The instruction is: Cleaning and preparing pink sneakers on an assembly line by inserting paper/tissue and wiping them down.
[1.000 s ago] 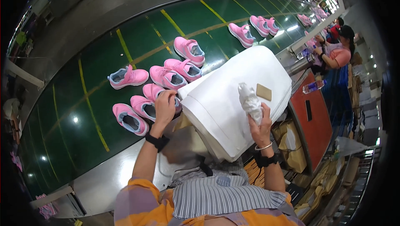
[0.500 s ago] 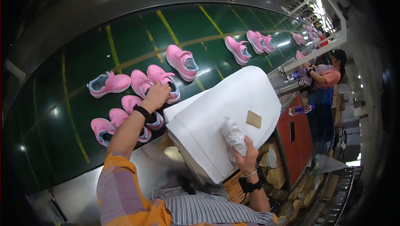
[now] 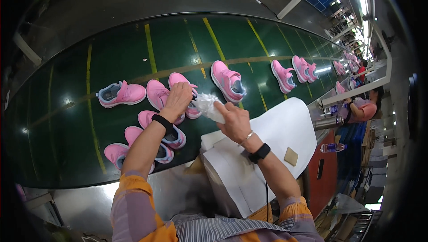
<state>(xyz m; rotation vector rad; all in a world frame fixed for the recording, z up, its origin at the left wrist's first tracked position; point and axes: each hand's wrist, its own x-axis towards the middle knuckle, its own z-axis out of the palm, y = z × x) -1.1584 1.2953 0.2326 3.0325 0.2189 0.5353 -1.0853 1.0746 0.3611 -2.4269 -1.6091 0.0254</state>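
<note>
Left hand (image 3: 177,100) fingers gripping pink shoe (image 3: 183,94); right hand (image 3: 233,121) fingers pinching crumpled white paper (image 3: 207,104).

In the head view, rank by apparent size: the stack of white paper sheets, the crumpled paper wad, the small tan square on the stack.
1. Stack of white paper sheets, clearly largest.
2. Crumpled paper wad, in the right hand.
3. Small tan square, smallest, though the gap with the wad is modest and fisheye bending blurs it.

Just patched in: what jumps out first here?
Pink shoes scattered along a dark green belt with yellow lines. At centre, the left hand rests on one shoe while the right hand brings a crumpled paper wad to it. A white paper stack lies at the right.
</note>
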